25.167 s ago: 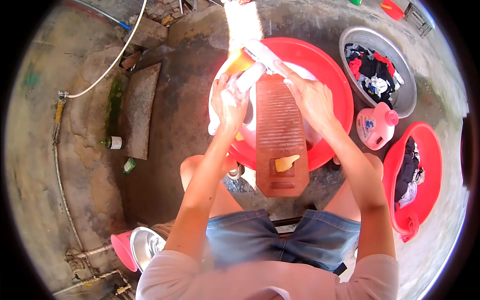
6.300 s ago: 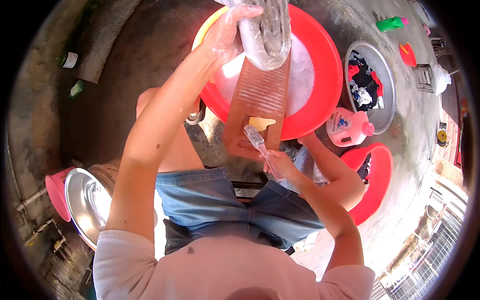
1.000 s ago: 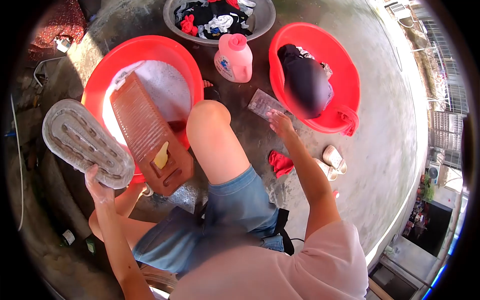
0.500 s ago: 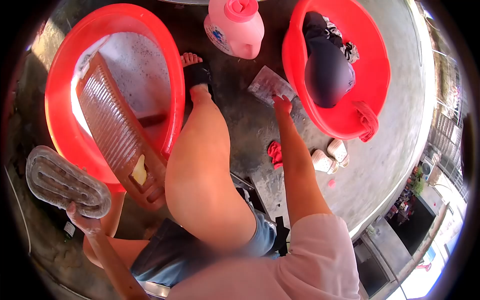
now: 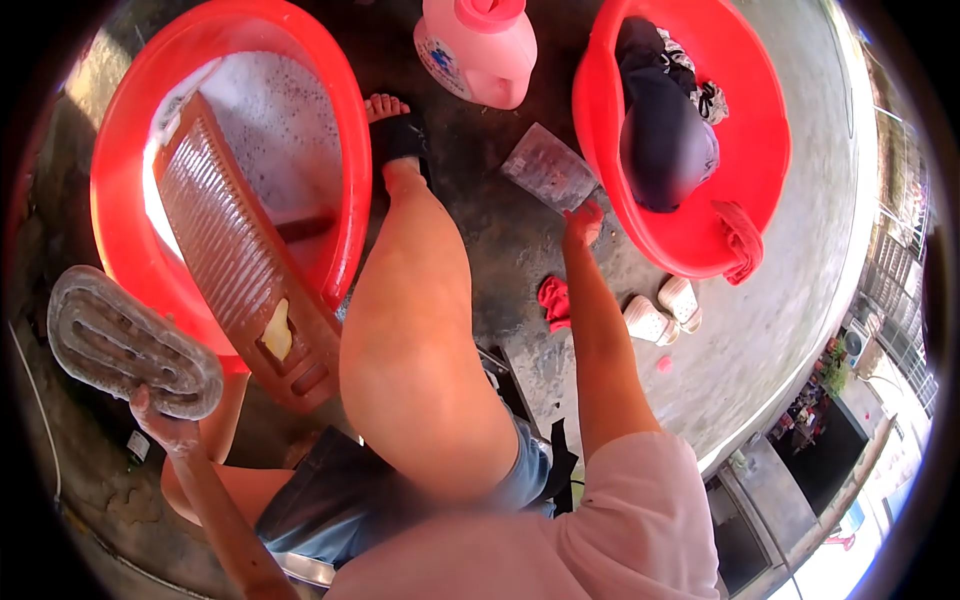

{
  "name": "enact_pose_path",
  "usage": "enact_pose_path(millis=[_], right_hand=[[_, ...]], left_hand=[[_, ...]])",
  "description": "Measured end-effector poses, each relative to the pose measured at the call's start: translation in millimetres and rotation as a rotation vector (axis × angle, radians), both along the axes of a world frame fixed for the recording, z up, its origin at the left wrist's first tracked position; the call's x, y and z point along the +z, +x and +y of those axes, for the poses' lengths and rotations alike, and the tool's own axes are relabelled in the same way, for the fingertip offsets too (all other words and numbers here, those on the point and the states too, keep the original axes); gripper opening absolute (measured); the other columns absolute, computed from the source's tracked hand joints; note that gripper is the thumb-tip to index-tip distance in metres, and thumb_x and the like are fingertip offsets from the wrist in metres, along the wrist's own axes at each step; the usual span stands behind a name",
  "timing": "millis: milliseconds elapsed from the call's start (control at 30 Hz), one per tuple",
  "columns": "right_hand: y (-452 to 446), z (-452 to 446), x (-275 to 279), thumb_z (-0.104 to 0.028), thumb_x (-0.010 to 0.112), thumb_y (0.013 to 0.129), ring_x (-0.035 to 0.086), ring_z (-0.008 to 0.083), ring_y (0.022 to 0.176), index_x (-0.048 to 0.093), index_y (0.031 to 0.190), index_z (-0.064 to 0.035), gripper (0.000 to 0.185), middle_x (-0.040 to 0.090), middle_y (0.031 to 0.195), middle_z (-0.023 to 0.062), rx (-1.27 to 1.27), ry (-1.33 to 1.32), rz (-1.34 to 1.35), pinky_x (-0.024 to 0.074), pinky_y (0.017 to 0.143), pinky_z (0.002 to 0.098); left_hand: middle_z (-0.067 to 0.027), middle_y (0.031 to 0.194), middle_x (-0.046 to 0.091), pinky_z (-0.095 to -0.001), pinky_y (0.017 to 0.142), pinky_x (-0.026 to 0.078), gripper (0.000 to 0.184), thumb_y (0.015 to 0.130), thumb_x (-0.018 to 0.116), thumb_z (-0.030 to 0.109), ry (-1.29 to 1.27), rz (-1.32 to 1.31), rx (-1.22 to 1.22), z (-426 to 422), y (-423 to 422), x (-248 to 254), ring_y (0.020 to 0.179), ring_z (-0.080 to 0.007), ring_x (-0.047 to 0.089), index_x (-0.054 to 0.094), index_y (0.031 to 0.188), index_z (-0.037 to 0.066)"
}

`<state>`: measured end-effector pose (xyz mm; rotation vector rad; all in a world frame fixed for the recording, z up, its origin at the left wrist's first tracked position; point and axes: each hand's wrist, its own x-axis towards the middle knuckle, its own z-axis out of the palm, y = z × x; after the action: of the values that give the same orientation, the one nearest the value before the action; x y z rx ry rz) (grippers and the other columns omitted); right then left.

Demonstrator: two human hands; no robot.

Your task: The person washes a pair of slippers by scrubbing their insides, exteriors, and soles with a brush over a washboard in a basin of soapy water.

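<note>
My left hand (image 5: 165,425) grips the lower end of a grey, oval, grooved piece that looks like a shoe sole (image 5: 125,345), held up beside the left red basin (image 5: 120,120). A brown ridged washboard (image 5: 215,215) leans in that basin, its upper end in sudsy water (image 5: 275,115) and a yellowish bar of soap (image 5: 278,332) in its lower recess. My right hand (image 5: 585,222) is low by the floor, fingers curled, just below the corner of a clear rectangular plastic packet (image 5: 550,168). What its fingers hold, if anything, is hidden.
A second red basin (image 5: 755,130) holds dark clothes (image 5: 660,130), with a red cloth (image 5: 738,242) over its rim. A pink jug (image 5: 485,55) stands between the basins. On the floor lie a red cloth piece (image 5: 555,303) and white clogs (image 5: 650,320).
My right hand has drawn back from over the plastic packet to below its corner, and its fingers have curled. The sole-like piece in my left hand is slightly higher. The view has shifted a little.
</note>
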<state>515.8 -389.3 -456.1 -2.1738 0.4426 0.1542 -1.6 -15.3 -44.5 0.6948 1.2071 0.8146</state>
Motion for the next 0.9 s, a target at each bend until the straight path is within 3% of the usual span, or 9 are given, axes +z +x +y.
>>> enact_pose_path(millis=[167, 333, 467, 600, 667, 733, 800, 867, 900], right_hand=[[-15.1, -19.1, 9.3, -0.013, 0.058, 0.083, 0.061, 0.0172, 0.076, 0.055, 0.11, -0.0055, 0.029, 0.062, 0.089, 0.0084, 0.043, 0.192, 0.094, 0.0489, 0.05, 0.0269], [-71.9, 110.1, 194.3, -0.016, 0.055, 0.087, 0.057, 0.0117, 0.078, 0.059, 0.104, -0.0042, 0.022, 0.061, 0.089, 0.0036, 0.469, 0.421, 0.453, 0.0486, 0.063, 0.0261], [-56.6, 236.6, 298.5, -0.009, 0.049, 0.091, 0.056, 0.0091, 0.081, 0.06, 0.103, -0.0016, 0.018, 0.06, 0.086, 0.0032, 1.151, 0.549, 0.06, 0.0459, 0.068, 0.0225], [-82.1, 362.7, 375.1, -0.01, 0.052, 0.089, 0.06, 0.0161, 0.078, 0.061, 0.098, -0.0011, 0.016, 0.062, 0.084, 0.0107, 2.053, 0.327, 0.107, 0.0471, 0.073, 0.0269], [-120.5, 397.1, 345.7, -0.016, 0.055, 0.085, 0.061, 0.0316, 0.088, 0.062, 0.1, -0.0021, 0.021, 0.064, 0.091, 0.0148, 2.353, 0.22, 0.24, 0.0466, 0.079, 0.0377], [-160.2, 417.7, 279.4, -0.018, 0.056, 0.084, 0.06, 0.0319, 0.094, 0.061, 0.102, -0.0011, 0.025, 0.063, 0.098, 0.0183, 2.733, -0.092, 0.147, 0.0465, 0.082, 0.0391], [-211.8, 414.9, 215.5, -0.017, 0.056, 0.084, 0.059, 0.0335, 0.097, 0.059, 0.107, 0.0018, 0.03, 0.062, 0.099, 0.0216, 2.779, -0.349, -0.126, 0.0469, 0.084, 0.0391], [-246.5, 413.1, 160.5, -0.021, 0.059, 0.082, 0.058, 0.036, 0.099, 0.055, 0.113, 0.0044, 0.04, 0.062, 0.101, 0.0238, 2.756, -0.505, 0.129, 0.0473, 0.085, 0.0402], [-263.9, 398.3, 123.9, -0.023, 0.061, 0.081, 0.058, 0.0364, 0.098, 0.054, 0.115, 0.0037, 0.043, 0.062, 0.101, 0.0236, 2.393, -0.202, 0.659, 0.0472, 0.084, 0.0405]], left_hand=[[-0.0134, 0.133, 0.039, -0.0427, 0.097, 0.04, 0.077, 0.071, 0.062, 0.027, 0.005, 0.029, 0.023, -2.7, -3.7, -6.4, 0.118, -0.0291, 0.044, 0.029, 0.137, 0.006], [-0.0141, 0.136, 0.04, -0.0437, 0.1, 0.039, 0.076, 0.071, 0.062, 0.022, -0.023, -0.152, -0.025, -10.5, 23.0, 4.1, 0.123, -0.0308, 0.042, 0.029, 0.138, 0.004], [-0.0144, 0.126, 0.051, -0.0437, 0.098, 0.04, 0.071, 0.071, 0.062, 0.02, -0.086, -0.298, 0.082, -12.6, 25.0, -9.1, 0.114, -0.0321, 0.051, 0.035, 0.135, 0.004], [-0.0117, 0.123, 0.053, -0.0416, 0.099, 0.041, 0.06, 0.074, 0.061, 0.012, -0.166, -0.292, 0.201, -13.8, 0.2, -23.5, 0.112, -0.0279, 0.052, 0.04, 0.13, 0.003], [-0.011, 0.119, 0.056, -0.0408, 0.098, 0.041, 0.054, 0.078, 0.062, 0.014, -0.224, -0.206, 0.263, -19.4, 3.6, -32.4, 0.11, -0.0267, 0.054, 0.043, 0.127, 0.001], [-0.0097, 0.116, 0.058, -0.0398, 0.097, 0.042, 0.047, 0.081, 0.064, 0.017, -0.376, -0.164, 0.338, -24.3, 5.6, -46.9, 0.108, -0.0242, 0.055, 0.049, 0.121, 0.0], [-0.0071, 0.114, 0.059, -0.0385, 0.095, 0.043, 0.044, 0.083, 0.066, 0.023, -0.382, -0.16, 0.293, -26.7, -6.9, -48.2, 0.106, -0.0203, 0.056, 0.052, 0.119, 0.002], [-0.0054, 0.112, 0.06, -0.0368, 0.093, 0.045, 0.046, 0.084, 0.066, 0.027, -0.318, -0.068, 0.348, -29.8, -2.2, -53.1, 0.104, -0.018, 0.057, 0.052, 0.121, 0.004], [-0.0046, 0.11, 0.061, -0.0355, 0.09, 0.047, 0.043, 0.089, 0.06, 0.03, -0.312, -0.02, 0.384, -31.4, -4.6, -60.9, 0.1, -0.0176, 0.059, 0.052, 0.122, 0.005]])
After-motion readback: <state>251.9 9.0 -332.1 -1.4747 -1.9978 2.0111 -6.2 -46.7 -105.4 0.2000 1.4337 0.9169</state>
